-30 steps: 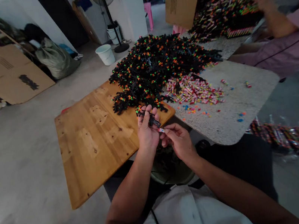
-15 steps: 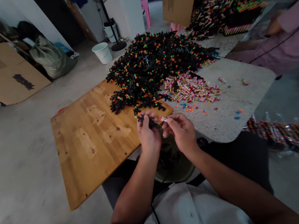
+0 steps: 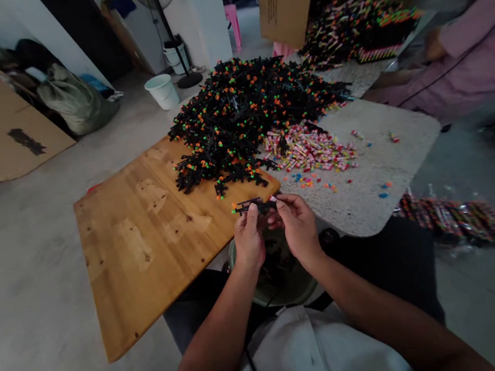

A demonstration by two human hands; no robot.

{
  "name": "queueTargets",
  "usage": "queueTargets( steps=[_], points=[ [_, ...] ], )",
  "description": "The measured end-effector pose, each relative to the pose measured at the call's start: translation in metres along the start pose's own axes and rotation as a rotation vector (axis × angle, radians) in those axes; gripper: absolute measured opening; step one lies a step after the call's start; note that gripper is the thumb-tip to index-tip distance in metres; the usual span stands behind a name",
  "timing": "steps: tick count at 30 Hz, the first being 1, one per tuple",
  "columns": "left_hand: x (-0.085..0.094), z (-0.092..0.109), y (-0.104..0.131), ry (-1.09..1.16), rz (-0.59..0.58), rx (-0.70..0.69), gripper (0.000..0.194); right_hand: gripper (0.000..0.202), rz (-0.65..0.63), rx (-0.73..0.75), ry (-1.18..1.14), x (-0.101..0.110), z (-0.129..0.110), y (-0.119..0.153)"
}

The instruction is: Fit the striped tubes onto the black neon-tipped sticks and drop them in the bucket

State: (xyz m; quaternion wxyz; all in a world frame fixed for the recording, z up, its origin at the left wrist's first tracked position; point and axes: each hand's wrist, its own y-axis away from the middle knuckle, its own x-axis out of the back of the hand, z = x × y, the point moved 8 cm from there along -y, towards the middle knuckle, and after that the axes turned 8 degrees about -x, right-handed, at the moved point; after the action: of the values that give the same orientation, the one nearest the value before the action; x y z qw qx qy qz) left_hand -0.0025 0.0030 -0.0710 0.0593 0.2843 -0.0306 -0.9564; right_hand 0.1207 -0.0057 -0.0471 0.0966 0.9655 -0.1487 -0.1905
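Note:
My left hand is closed on black plastic toy guns with green and orange tips, held level above the table's near edge. A small pink-and-white candy tube is pinched in my right hand, against the rear end of the toy guns. My fingers hide part of both. Beyond my hands rises a large heap of black toy guns. Beside it lies a pile of candy tubes. Below my hands, between my legs, a greenish tub holds dark pieces.
The wooden board extends left and a speckled grey tabletop right. Small coloured bits are scattered there. Bagged goods lie on the floor at right. Another person's pink sleeve shows beside a cardboard box.
The toy guns in my left hand have turned level and my hands have come together. The candy tube now meets their rear end. The whole view has shifted slightly.

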Motion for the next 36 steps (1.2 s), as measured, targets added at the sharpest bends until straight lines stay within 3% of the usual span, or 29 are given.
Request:
queueTargets(
  steps=[2,5,6,8,10,12,14,17,21,36],
  points=[
    [0.015,0.009,-0.002,-0.05,0.069,-0.06,0.05,0.032,-0.012,0.068,0.048,0.005,-0.008,-0.004],
    [0.039,0.055,0.0,-0.282,0.22,-0.327,0.048,0.03,-0.096,0.186,0.215,0.004,-0.02,-0.003],
    [0.038,0.071,0.0,-0.385,0.18,-0.399,0.048,0.028,-0.142,0.212,0.283,0.002,-0.023,-0.001],
    [0.022,0.085,-0.002,-0.571,-0.073,-0.406,0.046,0.026,-0.233,0.242,0.383,-0.004,-0.025,0.004],
    [0.005,0.079,0.0,-0.699,-0.367,-0.296,0.041,0.025,-0.298,0.259,0.424,-0.009,-0.027,0.009],
    [-0.004,0.072,0.005,-0.781,-0.521,-0.232,0.031,0.024,-0.319,0.277,0.419,-0.012,-0.03,0.013],
    [-0.004,0.071,0.007,-0.825,-0.513,-0.239,0.017,0.024,-0.309,0.257,0.371,-0.01,-0.032,0.014],
    [0.002,0.069,0.008,-0.71,-0.412,-0.187,0.028,0.029,-0.281,0.135,0.249,-0.005,-0.031,0.013],
    [-0.001,0.06,0.013,-0.581,-0.454,-0.097,0.042,0.034,-0.318,0.031,0.198,-0.005,-0.027,0.014],
    [-0.011,0.073,0.014,-0.762,-0.547,-0.26,0.031,0.025,-0.325,0.126,0.412,0.001,-0.041,0.014]
  ],
)
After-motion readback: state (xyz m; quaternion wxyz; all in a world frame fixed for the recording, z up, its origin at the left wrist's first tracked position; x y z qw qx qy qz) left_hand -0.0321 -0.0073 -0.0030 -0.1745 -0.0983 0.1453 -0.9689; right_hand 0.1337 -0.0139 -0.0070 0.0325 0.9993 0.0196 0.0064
